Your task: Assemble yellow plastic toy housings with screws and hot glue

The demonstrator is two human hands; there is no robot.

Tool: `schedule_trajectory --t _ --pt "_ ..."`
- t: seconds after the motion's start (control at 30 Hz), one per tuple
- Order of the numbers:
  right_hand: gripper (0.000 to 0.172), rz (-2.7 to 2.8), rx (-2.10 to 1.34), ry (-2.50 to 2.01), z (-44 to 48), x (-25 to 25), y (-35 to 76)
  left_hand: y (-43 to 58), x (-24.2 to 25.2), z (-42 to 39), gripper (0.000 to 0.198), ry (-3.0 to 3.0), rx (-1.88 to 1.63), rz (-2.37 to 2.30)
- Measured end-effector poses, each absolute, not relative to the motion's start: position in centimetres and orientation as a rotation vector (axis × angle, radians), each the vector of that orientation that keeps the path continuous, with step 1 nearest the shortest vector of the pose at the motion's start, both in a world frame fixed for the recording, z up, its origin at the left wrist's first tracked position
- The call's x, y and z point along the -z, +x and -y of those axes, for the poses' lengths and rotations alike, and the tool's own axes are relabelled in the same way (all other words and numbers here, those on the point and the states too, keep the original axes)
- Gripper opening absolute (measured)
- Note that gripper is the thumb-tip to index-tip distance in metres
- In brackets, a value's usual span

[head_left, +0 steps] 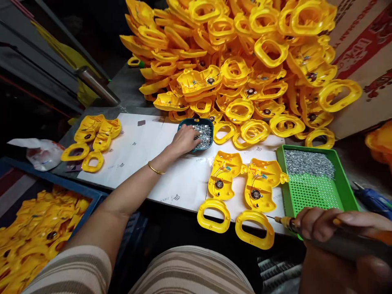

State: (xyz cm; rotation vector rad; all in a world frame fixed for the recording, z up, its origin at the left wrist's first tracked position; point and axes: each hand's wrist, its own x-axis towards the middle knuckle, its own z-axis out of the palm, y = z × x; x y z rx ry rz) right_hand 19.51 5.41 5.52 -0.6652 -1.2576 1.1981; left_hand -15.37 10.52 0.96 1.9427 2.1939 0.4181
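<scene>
My left hand (185,139) reaches into a small dark teal tray (210,143), its fingers curled down into the shiny metal screws (206,132); the fingertips are partly hidden. In my right hand (321,224) I grip a dark electric screwdriver (343,244), its bit pointing left. Between the hands lie two yellow plastic shell halves, a left one (225,165) and a right one (263,188), open side up with a round speaker and wires. Below them, two yellow oval rings, the left (226,220) and the right (270,234), overhang the table's front edge.
Yellow shells and rings form a big heap (214,53) at the back. A green perforated tray (344,183) of metal pieces stands at right, near a blue-handled tool (373,200). More shells (96,130) lie left, beside a plastic bag (44,155). A blue crate (96,200) holds yellow parts.
</scene>
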Motion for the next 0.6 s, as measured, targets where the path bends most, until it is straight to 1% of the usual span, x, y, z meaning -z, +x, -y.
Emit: schedule_trajectory --t 0.1,0.3,0.4,0.5,0.6 --pt "0.025 1.333 -1.134 -0.48 -5.0 -6.2 18.6 -16.4 -0.2 -11.2 0.01 1.914 -0.454 -2.167" --pt "0.024 1.346 -1.189 -0.52 -4.1 -6.5 18.5 -15.9 0.9 -10.2 0.014 1.878 -0.72 -2.248" --pt "0.026 1.349 -1.206 -0.562 -3.8 -6.3 18.7 -16.3 1.0 -10.0 0.013 1.865 -0.869 -2.262" --pt "0.029 1.339 -1.206 -0.604 -3.7 -5.9 19.1 -15.8 1.3 -9.2 0.015 1.871 -1.022 -2.201" --pt "0.028 1.339 -1.2 -0.59 -4.1 -5.9 19.1 -12.9 1.7 -6.8 0.017 1.892 -1.165 -1.994"
